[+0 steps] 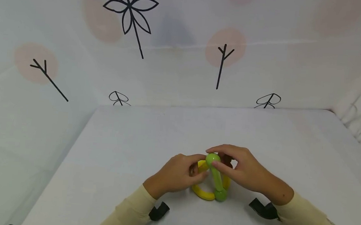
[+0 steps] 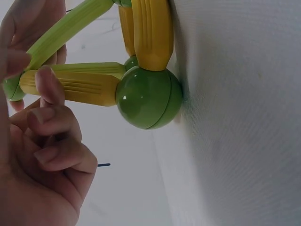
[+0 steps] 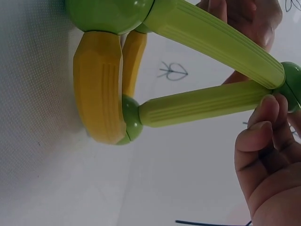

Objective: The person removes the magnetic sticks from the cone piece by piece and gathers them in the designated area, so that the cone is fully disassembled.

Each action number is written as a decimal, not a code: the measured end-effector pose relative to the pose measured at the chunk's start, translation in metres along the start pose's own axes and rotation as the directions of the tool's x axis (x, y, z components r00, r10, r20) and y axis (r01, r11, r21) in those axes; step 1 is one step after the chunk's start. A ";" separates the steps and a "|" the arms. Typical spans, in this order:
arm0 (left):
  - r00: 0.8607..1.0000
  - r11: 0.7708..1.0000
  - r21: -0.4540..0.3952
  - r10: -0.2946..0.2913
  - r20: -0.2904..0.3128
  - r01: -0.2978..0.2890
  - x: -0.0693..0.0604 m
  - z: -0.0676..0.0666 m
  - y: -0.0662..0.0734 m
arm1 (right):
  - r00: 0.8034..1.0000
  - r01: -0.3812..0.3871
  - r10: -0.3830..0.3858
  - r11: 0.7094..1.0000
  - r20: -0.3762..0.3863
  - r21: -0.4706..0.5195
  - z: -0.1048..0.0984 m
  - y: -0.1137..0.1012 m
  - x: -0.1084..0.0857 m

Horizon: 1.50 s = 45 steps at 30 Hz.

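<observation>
A pyramid-like frame of toy rods and balls stands on the white table. Curved yellow rods point(image 1: 204, 193) and green balls point(image 2: 149, 97) form its base. Light green straight rods point(image 3: 207, 102) slant up to a top green ball point(image 1: 212, 159). My right hand point(image 1: 247, 169) pinches that top ball, with the thumb on its near side and the index finger over it. From the left side, my left hand point(image 1: 179, 171) pinches the upper end of a slanting yellow rod point(image 2: 91, 88) just beside the ball. The fingers partly hide the joint at the top.
The white table point(image 1: 128, 133) meets a pale backdrop point(image 1: 177, 73) with black plant drawings at its far edge. Black straps point(image 1: 265, 209) hang under both wrists, close to the tabletop.
</observation>
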<state>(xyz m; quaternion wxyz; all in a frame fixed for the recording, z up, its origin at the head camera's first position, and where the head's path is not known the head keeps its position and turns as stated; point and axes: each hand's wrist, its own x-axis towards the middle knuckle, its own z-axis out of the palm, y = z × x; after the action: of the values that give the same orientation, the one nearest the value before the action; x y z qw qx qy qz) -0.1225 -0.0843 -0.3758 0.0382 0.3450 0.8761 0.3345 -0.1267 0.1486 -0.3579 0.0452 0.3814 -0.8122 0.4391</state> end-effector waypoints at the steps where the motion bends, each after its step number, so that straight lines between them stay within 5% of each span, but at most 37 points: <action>1: 1.000 1.000 0.003 -0.001 -0.002 0.001 0.000 0.001 0.000 | 1.000 -0.006 0.006 1.000 0.007 0.005 0.000 0.000 0.000; 9: 0.996 0.999 0.032 0.023 -0.084 -0.020 0.004 0.011 0.000 | 0.999 -0.033 0.030 0.998 0.045 0.062 0.000 -0.002 -0.001; 15: 0.995 0.994 -0.105 0.005 -0.103 -0.016 0.001 0.013 0.001 | 0.995 -0.087 0.081 0.992 0.062 0.096 0.003 -0.003 -0.001; 25: 0.987 0.934 -0.357 -0.080 -0.137 0.026 0.002 0.014 -0.004 | 0.987 -0.125 0.111 0.985 0.113 0.119 0.002 -0.003 -0.001; 34: 0.983 0.882 -0.471 -0.102 -0.153 0.018 -0.001 0.015 -0.005 | 0.979 -0.147 0.125 0.980 0.163 0.131 0.002 -0.006 -0.002; 45: 0.979 0.858 -0.513 -0.127 -0.162 0.026 0.000 0.017 -0.001 | 0.975 -0.140 0.112 0.980 0.193 0.140 0.000 -0.005 -0.002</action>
<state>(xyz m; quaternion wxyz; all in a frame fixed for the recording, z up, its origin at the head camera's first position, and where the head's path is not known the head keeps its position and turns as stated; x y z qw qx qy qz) -0.1178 -0.0753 -0.3899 0.0571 0.2539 0.7698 0.5829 -0.1216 0.1483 -0.3554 -0.0877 0.3705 -0.7993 0.4649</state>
